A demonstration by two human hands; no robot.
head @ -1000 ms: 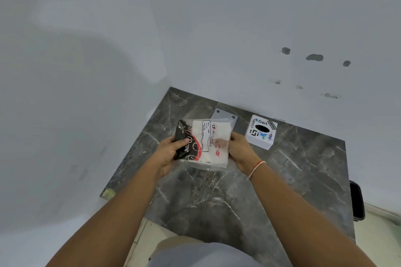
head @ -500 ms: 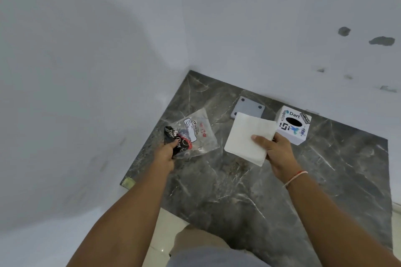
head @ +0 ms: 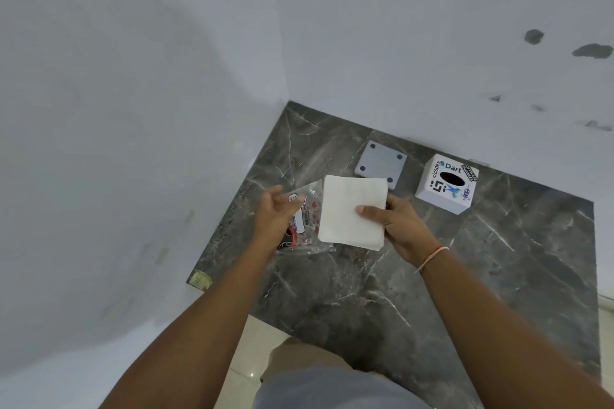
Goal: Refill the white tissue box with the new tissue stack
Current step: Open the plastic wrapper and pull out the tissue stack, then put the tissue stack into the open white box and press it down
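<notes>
A: Where's the tissue stack (head: 352, 211) right now?

B: In the right hand (head: 397, 221), thumb pressed on top and fingers under its right edge, held flat just above the table (head: 498, 276).

A: And the left hand (head: 275, 214)?

B: Open, fingers spread, holding nothing. It hovers over the empty plastic wrapper (head: 307, 226), which lies on the table at the stack's left edge.

A: Which way is the white tissue box (head: 447, 184)?

B: Ahead and to the right of the stack, near the wall, its oval slot facing up. The grey base plate (head: 380, 163) lies apart, just left of the box.

A: So the right hand is nearer?

B: Clearly. I'd guess the box needs turning over, since its open underside cannot be seen from here.
</notes>
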